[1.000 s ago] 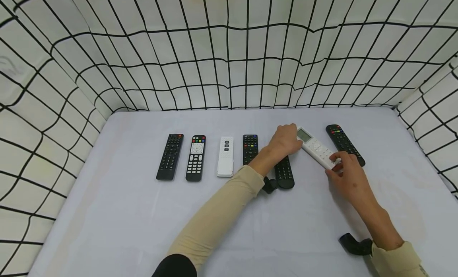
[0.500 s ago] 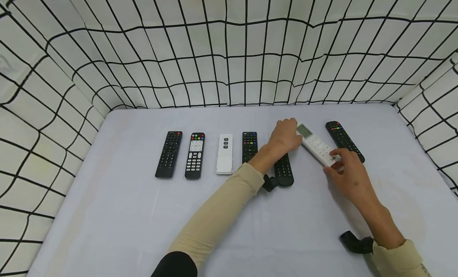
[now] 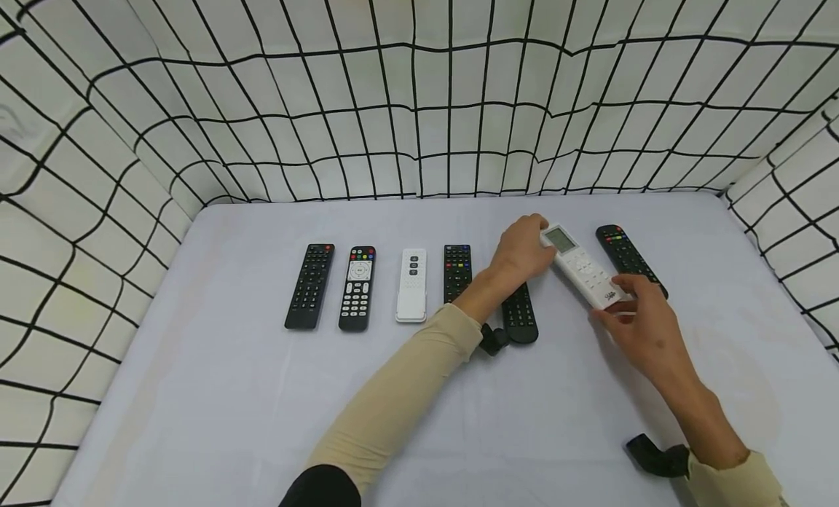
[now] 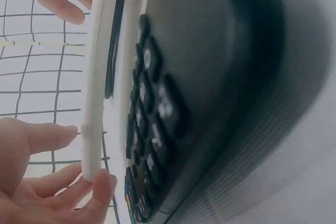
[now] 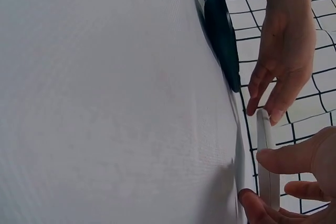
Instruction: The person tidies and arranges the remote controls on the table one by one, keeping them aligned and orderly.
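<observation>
1 black remote (image 3: 521,314) is half hidden under your left hand (image 3: 522,249). Since 0.5 s ago, little has shifted. Your left hand's fingers curl round the white remote's (image 3: 582,267) display end; your right hand (image 3: 639,319) pinches its near end. It lies slanted on the table (image 3: 229,390) between them.

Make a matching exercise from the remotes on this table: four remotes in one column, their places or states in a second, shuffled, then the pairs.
Things:
1. white remote with screen
2. small white remote
3. black remote with white keypad
4. plain black remote

Places or states:
A. leftmost in the row
B. held at both ends by left hand and right hand
C. second from left
D. third from left

Pairs: 1-B, 2-D, 3-C, 4-A
</observation>
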Tool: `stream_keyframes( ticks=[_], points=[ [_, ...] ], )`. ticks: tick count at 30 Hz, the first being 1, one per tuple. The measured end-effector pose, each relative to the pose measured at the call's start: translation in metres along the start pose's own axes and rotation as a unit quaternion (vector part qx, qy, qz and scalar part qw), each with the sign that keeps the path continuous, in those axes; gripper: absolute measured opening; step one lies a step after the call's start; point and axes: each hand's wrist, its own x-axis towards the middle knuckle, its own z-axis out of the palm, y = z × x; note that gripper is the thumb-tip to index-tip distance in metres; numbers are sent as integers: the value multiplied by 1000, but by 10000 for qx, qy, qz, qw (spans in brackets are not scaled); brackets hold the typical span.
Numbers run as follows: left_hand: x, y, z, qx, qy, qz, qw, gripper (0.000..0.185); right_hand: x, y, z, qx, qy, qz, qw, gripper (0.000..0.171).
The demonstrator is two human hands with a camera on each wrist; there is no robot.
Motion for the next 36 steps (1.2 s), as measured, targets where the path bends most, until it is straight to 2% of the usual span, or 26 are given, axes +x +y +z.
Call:
stream_keyframes(
  ticks=[6, 11, 17, 28, 36],
  points=[
    [0, 1, 1, -602, 76, 84, 9981, 50, -5, -2, 1, 114, 154, 58, 9998, 72],
    [1, 2, 2, -833, 91, 63, 9965, 51, -9, -3, 2, 238, 228, 81, 9994, 79],
    [-1, 2, 5, -961, 88, 49, 9953, 52, -10, -5, 5, 321, 148, 308, 9989, 82],
    [-2, 1, 6, -974, 94, 79, 9952, 54, -14, -10, 9, 195, 69, 266, 9994, 77],
    [-2, 0, 7, -991, -43, 99, 9950, 54, -17, -13, 9, 192, -148, 322, 9992, 78]
  ],
)
